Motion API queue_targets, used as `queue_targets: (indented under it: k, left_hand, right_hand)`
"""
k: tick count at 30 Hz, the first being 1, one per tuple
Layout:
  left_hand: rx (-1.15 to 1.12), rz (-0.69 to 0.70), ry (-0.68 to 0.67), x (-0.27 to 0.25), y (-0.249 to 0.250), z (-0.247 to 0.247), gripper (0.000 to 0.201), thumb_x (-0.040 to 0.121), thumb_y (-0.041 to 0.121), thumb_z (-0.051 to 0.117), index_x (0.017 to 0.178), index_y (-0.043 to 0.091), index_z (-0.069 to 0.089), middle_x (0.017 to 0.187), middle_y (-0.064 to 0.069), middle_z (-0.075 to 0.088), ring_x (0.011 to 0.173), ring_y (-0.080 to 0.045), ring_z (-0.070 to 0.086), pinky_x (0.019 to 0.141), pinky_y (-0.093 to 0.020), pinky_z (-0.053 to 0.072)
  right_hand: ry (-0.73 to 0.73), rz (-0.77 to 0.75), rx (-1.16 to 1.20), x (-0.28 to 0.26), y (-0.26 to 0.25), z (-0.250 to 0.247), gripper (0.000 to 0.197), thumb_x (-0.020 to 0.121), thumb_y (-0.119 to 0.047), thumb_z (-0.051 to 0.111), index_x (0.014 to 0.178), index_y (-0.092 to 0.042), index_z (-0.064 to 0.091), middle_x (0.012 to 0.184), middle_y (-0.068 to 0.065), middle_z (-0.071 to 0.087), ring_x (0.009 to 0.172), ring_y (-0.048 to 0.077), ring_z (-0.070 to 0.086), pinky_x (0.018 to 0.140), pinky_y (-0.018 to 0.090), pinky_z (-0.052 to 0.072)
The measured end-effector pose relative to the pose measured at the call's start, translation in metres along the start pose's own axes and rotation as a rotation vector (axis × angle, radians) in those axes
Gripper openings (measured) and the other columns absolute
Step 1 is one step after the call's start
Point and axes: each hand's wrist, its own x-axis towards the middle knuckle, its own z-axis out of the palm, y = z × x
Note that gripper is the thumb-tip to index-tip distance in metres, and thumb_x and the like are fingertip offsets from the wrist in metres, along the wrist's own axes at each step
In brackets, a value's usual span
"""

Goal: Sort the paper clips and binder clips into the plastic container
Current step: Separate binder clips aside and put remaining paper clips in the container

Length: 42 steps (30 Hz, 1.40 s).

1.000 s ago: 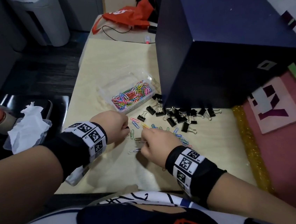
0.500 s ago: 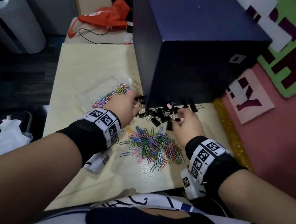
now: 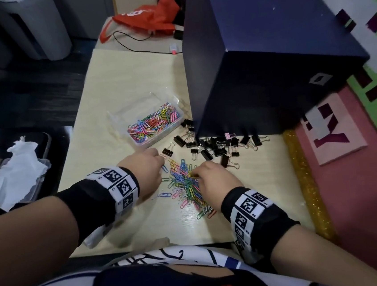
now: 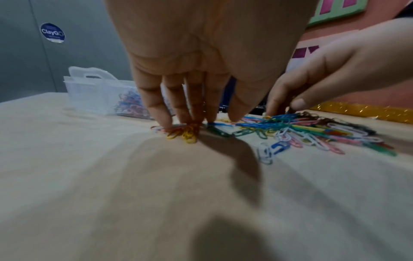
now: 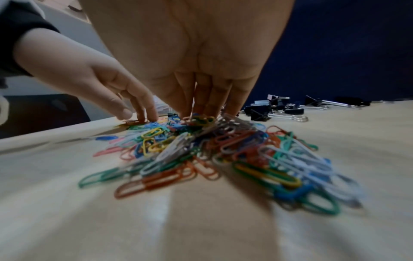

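A clear plastic container (image 3: 179, 101) (image 4: 89, 91) on the pale table holds several coloured paper clips in its near half. A loose pile of coloured paper clips (image 3: 185, 185) (image 5: 223, 150) (image 4: 312, 130) lies in front of me. Black binder clips (image 3: 213, 147) (image 5: 279, 109) are scattered behind the pile, against the blue box. My left hand (image 3: 161, 163) (image 4: 201, 120) points down, and its fingertips (image 4: 166, 118) press red and yellow clips at the pile's left edge. My right hand (image 3: 195, 174) (image 5: 205, 114) rests its fingertips (image 5: 234, 109) on the far side of the pile.
A large dark blue box (image 3: 267, 64) stands on the table's right half, close behind the binder clips. An orange bag (image 3: 144, 17) and a cable lie at the far end. A tray with crumpled tissue (image 3: 18, 170) sits off the left edge. A gold strip (image 3: 302, 177) lines the right edge.
Half a second ago both hands were up at the binder clips by the box. Both have come back toward me onto the paper clip pile.
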Motion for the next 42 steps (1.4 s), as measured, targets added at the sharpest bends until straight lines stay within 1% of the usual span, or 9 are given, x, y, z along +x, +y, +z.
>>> queue_targets:
  k: [4, 8, 11, 16, 21, 27, 34, 39, 42]
  left_hand:
    - [-0.077, 0.032, -0.011, -0.006, 0.001, -0.001, 0.032, 0.089, 0.025, 0.044, 0.117, 0.019, 0.059, 0.113, -0.003, 0.055, 0.103, -0.023, 0.057, 0.090, -0.036, 0.049]
    - [-0.096, -0.128, 0.004, -0.009, -0.012, -0.003, 0.039, 0.089, 0.025, 0.046, 0.128, 0.017, 0.049, 0.126, -0.007, 0.048, 0.107, -0.028, 0.055, 0.089, -0.038, 0.049]
    - [-0.070, -0.174, -0.035, -0.014, -0.015, 0.001, 0.039, 0.089, 0.027, 0.046, 0.127, 0.018, 0.047, 0.128, -0.009, 0.044, 0.107, -0.031, 0.050, 0.089, -0.040, 0.048]
    - [-0.152, -0.092, -0.089, -0.020, -0.006, 0.010, 0.036, 0.088, 0.023, 0.048, 0.124, 0.020, 0.052, 0.116, -0.007, 0.047, 0.104, -0.029, 0.056, 0.091, -0.039, 0.048]
    - [-0.222, -0.035, -0.060, -0.015, -0.004, 0.006, 0.036, 0.088, 0.024, 0.050, 0.124, 0.022, 0.053, 0.118, -0.004, 0.049, 0.108, -0.025, 0.056, 0.095, -0.037, 0.046]
    - [-0.085, -0.096, -0.007, 0.003, -0.014, -0.007, 0.042, 0.089, 0.023, 0.046, 0.131, 0.021, 0.047, 0.120, -0.007, 0.046, 0.109, -0.028, 0.050, 0.091, -0.045, 0.049]
    - [-0.024, 0.073, -0.071, -0.010, 0.002, 0.010, 0.044, 0.089, 0.029, 0.045, 0.133, 0.033, 0.045, 0.125, 0.000, 0.044, 0.115, -0.024, 0.044, 0.091, -0.041, 0.047]
    - [-0.007, -0.126, 0.038, -0.016, -0.010, -0.004, 0.031, 0.092, 0.031, 0.044, 0.120, 0.021, 0.051, 0.118, -0.005, 0.048, 0.105, -0.027, 0.052, 0.080, -0.040, 0.050]
    - [0.044, -0.278, -0.014, -0.015, -0.021, -0.012, 0.034, 0.092, 0.032, 0.044, 0.121, 0.015, 0.048, 0.115, -0.008, 0.049, 0.103, -0.030, 0.052, 0.079, -0.040, 0.047]
  right_hand:
    - [0.056, 0.011, 0.041, 0.008, -0.005, -0.001, 0.047, 0.092, -0.009, 0.042, 0.138, -0.021, 0.045, 0.140, -0.002, 0.042, 0.126, 0.020, 0.041, 0.105, 0.036, 0.040]
    - [-0.067, -0.070, -0.047, 0.008, -0.016, 0.003, 0.050, 0.089, -0.006, 0.045, 0.137, -0.021, 0.044, 0.137, 0.001, 0.043, 0.125, 0.022, 0.039, 0.103, 0.035, 0.039]
    - [-0.058, -0.097, -0.043, 0.012, -0.025, 0.002, 0.044, 0.091, -0.007, 0.041, 0.131, -0.023, 0.050, 0.132, 0.000, 0.045, 0.123, 0.020, 0.040, 0.100, 0.034, 0.039]
    - [-0.025, -0.087, 0.002, 0.022, -0.032, 0.001, 0.051, 0.091, -0.007, 0.041, 0.140, -0.020, 0.040, 0.141, -0.001, 0.040, 0.129, 0.020, 0.038, 0.107, 0.033, 0.036]
    - [-0.093, -0.137, -0.051, 0.021, -0.037, 0.003, 0.044, 0.091, -0.008, 0.041, 0.132, -0.022, 0.050, 0.132, 0.000, 0.047, 0.123, 0.022, 0.041, 0.103, 0.033, 0.037]
    - [-0.002, -0.060, -0.020, 0.016, -0.030, -0.005, 0.038, 0.093, -0.010, 0.041, 0.126, -0.021, 0.055, 0.128, 0.000, 0.048, 0.121, 0.020, 0.044, 0.098, 0.034, 0.043]
    - [0.009, 0.008, -0.002, 0.009, -0.022, -0.006, 0.038, 0.090, -0.008, 0.042, 0.123, -0.022, 0.057, 0.129, 0.001, 0.048, 0.121, 0.021, 0.042, 0.098, 0.033, 0.043]
    - [0.024, 0.123, -0.041, 0.008, -0.023, -0.014, 0.038, 0.089, -0.008, 0.045, 0.123, -0.020, 0.055, 0.128, 0.001, 0.045, 0.121, 0.022, 0.041, 0.092, 0.033, 0.042]
    - [-0.035, 0.236, -0.154, 0.003, -0.024, -0.023, 0.045, 0.086, -0.004, 0.045, 0.130, -0.012, 0.046, 0.134, 0.008, 0.038, 0.125, 0.027, 0.037, 0.098, 0.036, 0.038]
